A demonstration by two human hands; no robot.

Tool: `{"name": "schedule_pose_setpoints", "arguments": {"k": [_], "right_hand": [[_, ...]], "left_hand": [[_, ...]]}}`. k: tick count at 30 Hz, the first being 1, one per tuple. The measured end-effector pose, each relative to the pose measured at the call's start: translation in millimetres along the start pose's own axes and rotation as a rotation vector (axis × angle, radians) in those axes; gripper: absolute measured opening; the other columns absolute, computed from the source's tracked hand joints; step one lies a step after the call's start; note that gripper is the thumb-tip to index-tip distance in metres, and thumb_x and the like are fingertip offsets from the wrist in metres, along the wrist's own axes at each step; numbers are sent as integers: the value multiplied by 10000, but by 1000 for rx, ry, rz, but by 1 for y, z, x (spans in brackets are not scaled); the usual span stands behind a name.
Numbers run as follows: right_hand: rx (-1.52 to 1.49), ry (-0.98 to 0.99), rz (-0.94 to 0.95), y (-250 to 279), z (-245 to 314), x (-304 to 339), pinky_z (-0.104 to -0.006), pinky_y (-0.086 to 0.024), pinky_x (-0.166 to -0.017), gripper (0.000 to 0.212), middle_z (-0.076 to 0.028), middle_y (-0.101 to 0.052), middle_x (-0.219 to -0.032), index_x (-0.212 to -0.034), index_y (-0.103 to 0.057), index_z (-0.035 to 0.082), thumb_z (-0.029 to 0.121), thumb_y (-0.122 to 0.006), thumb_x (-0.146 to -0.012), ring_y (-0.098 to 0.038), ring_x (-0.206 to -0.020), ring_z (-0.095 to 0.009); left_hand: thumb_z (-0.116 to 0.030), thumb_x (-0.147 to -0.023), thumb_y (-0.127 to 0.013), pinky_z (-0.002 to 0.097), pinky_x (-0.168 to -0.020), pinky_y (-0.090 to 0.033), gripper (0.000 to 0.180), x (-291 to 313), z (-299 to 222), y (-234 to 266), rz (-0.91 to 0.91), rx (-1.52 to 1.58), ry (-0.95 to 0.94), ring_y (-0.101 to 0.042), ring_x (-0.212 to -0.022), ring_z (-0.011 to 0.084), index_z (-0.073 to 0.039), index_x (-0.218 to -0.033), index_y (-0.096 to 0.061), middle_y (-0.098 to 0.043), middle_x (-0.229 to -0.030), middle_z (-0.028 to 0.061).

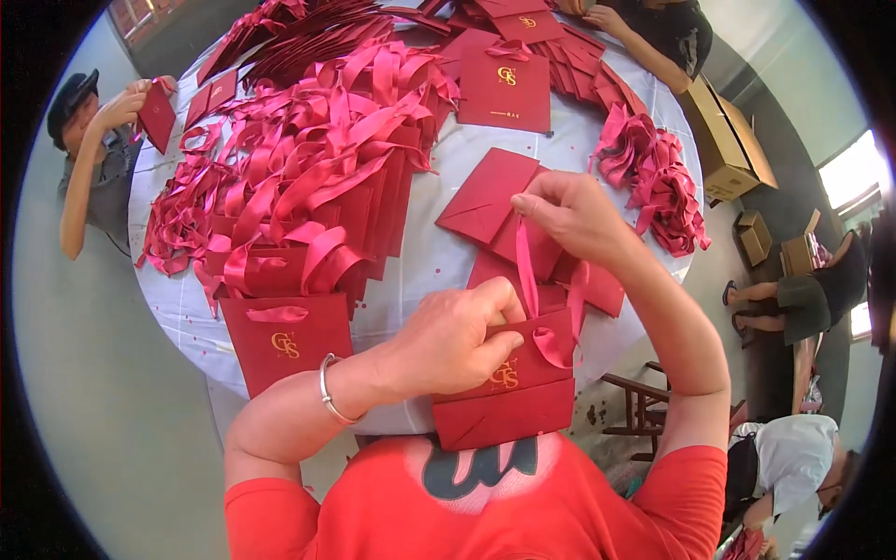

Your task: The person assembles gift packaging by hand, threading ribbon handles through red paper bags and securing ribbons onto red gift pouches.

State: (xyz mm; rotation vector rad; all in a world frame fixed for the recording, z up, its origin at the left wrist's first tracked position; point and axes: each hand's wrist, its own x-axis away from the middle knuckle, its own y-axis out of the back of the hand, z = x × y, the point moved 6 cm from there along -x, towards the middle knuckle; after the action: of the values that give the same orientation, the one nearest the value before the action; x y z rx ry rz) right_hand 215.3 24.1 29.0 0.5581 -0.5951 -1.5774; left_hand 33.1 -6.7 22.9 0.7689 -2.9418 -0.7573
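Observation:
A dark red paper gift bag (537, 369) with gold print leans against my chest at the table edge. My left hand (457, 336), with a silver bangle on its wrist, is closed on the bag's top edge, thumb outside and fingers partly hidden. Above and to the right, my right hand (571, 213) pinches the upper end of a pink ribbon (525, 266), drawn taut up from the bag's mouth. A second length of pink ribbon hangs in a loop over the bag's front. Flat red bags (487, 194) lie beyond it, partly under my right hand.
A large heap of ribboned red bags (369, 205) covers the left of the round white-covered table (420, 252). Loose pink ribbons (658, 177) pile at the right. Co-workers' hands (121, 105) show around the table. An open carton (719, 140) and wooden stool (639, 406) stand right.

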Motion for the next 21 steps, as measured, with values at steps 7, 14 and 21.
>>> {"name": "schedule_pose_setpoints", "arguments": {"k": [7, 14, 21], "right_hand": [[-85, 88, -304, 15, 9, 62, -308, -485, -596, 263, -92, -674, -765, -975, -680, -26, 229, -681, -909, -614, -670, -135], [360, -317, -194, 18, -11, 114, -394, -484, -569, 403, -174, -619, -601, -698, -689, -9, 363, -734, -844, -618, -544, -308], [-120, -399, -182, -6, -50, 120, -287, -418, -493, 269, -44, -625, -568, -697, -697, -7, 216, -764, -834, -536, -508, -97]], "left_hand": [[-104, -841, -680, 388, -623, -479, 196, 1, 12, 0, -38, 23, 70, -656, -656, 297, -25, -954, -540, -694, -745, 152], [-110, -848, -672, 395, -629, -486, 193, 0, 15, -3, -61, -32, 114, -670, -680, 312, -33, -964, -539, -706, -764, 142], [-122, -858, -675, 419, -621, -493, 208, 1, 14, -6, -72, -103, 31, -675, -700, 340, -42, -986, -532, -712, -798, 152]]}}
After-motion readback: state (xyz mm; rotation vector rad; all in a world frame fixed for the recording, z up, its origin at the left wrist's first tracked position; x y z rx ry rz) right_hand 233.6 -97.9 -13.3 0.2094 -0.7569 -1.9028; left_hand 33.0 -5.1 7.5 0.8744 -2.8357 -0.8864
